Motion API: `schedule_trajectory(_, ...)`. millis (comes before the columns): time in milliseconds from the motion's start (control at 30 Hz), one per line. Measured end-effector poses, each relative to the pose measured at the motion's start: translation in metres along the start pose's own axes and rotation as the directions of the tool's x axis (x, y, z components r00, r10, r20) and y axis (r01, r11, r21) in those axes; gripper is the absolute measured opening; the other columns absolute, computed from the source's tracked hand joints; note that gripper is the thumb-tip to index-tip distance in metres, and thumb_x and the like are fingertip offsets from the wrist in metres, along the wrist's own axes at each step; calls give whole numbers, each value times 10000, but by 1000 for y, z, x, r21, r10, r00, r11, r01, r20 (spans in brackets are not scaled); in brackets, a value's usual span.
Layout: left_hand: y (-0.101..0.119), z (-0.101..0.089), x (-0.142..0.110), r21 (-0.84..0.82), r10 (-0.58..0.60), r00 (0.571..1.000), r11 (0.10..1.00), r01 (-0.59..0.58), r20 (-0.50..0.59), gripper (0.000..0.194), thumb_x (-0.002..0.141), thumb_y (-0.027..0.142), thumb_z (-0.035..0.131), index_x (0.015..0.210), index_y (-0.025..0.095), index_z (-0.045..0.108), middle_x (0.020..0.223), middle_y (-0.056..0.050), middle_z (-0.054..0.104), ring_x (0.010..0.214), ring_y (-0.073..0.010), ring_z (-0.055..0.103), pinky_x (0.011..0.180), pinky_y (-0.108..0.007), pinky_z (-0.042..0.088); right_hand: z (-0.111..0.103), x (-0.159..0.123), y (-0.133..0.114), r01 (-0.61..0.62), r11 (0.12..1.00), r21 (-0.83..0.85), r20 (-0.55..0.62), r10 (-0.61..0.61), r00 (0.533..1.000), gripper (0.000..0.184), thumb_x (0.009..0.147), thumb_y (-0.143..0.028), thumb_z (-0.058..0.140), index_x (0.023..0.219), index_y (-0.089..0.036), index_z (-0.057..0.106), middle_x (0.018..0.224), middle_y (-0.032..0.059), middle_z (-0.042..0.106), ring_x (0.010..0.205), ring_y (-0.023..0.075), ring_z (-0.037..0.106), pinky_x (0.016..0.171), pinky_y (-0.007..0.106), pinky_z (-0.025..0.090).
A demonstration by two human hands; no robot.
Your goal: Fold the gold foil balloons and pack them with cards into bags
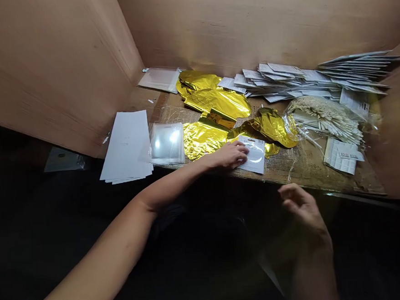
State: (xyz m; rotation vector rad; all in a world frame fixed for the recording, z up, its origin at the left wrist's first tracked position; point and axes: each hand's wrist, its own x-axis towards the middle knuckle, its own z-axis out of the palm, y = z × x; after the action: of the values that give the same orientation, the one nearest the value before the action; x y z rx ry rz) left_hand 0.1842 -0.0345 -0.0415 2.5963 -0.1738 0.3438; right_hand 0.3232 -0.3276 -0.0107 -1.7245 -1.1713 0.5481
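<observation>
My left hand (pixel 228 156) lies flat on the left edge of a small white printed card in a clear sleeve (pixel 254 154) near the table's front edge, fingers stretched out. Just behind it lie folded gold foil balloons (pixel 217 104) and a crumpled one (pixel 270 126). My right hand (pixel 301 204) hovers below the table edge, off the surface, fingers loosely curled and blurred; nothing shows in it.
White paper sheets (pixel 127 146) and clear plastic bags (pixel 167 143) lie at the left. White sticks in plastic (pixel 324 120), a printed card pack (pixel 342 156) and fanned card stacks (pixel 305 81) sit at the right and back. Wooden walls (pixel 60 64) enclose the table.
</observation>
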Motion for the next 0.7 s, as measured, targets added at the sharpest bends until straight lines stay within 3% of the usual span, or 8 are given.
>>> schedule_trajectory(100,10,1,-8,-87,48,996,995,-41,78,204,984,203,603,1099,245,766,1423,-93,677,1401,-283,533,1095,-454,409,8,-13,12,60,863,-501,15,-60,998,439,900,-499,797,1286,-311,702,1178,102,641,948,276,647,693,358,536)
schedule_trajectory(167,15,2,-10,-111,65,990,992,-51,123,155,995,218,597,1045,225,743,1413,-92,684,1423,-275,536,1068,-431,422,25,-4,19,126,760,-637,15,-150,988,280,984,-420,694,1234,-300,733,1309,132,631,1039,295,652,731,371,551)
schedule_trajectory(300,20,10,-10,-60,64,993,997,-58,104,186,1011,370,634,1031,200,705,1385,-111,696,1398,-288,568,1054,-416,434,48,26,22,109,780,-616,-50,-177,983,267,1058,-369,544,872,-227,671,1006,124,691,909,259,667,761,359,524)
schedule_trajectory(367,21,16,-9,6,10,998,1000,-10,62,190,1017,355,621,1078,195,703,1330,-122,715,1295,-279,631,1032,-409,449,52,34,19,-51,797,-602,-179,-73,981,303,1033,-438,575,810,-233,591,858,98,672,775,247,648,720,363,495)
schedule_trajectory(467,26,25,-12,87,-86,996,993,86,-4,209,1038,260,555,1170,192,702,1225,-126,740,1110,-250,686,968,-398,480,56,33,16,-331,855,-400,-351,191,917,343,944,-560,675,937,-229,585,704,43,651,641,240,634,652,354,470)
schedule_trajectory(567,32,30,-22,33,-55,998,998,56,-26,218,1020,201,566,1189,188,703,1159,-117,754,1038,-233,699,923,-381,517,54,27,12,-450,892,34,-147,450,881,480,868,-641,724,1033,-209,598,605,-33,592,477,170,545,519,295,420)
schedule_trajectory(633,34,31,-31,-90,-49,989,995,37,-143,230,1016,182,574,1210,190,697,1179,-111,760,1064,-220,709,939,-367,547,43,29,4,-469,862,194,99,458,883,487,839,-647,757,987,-204,622,603,-54,559,444,124,477,450,259,380)
schedule_trajectory(700,33,31,-39,-210,-161,920,974,89,-357,260,1015,161,569,1242,198,688,1239,-110,757,1152,-220,705,1007,-383,563,21,44,-9,-460,863,211,262,403,877,451,817,-611,811,927,-210,637,644,-46,570,483,118,495,434,247,411)
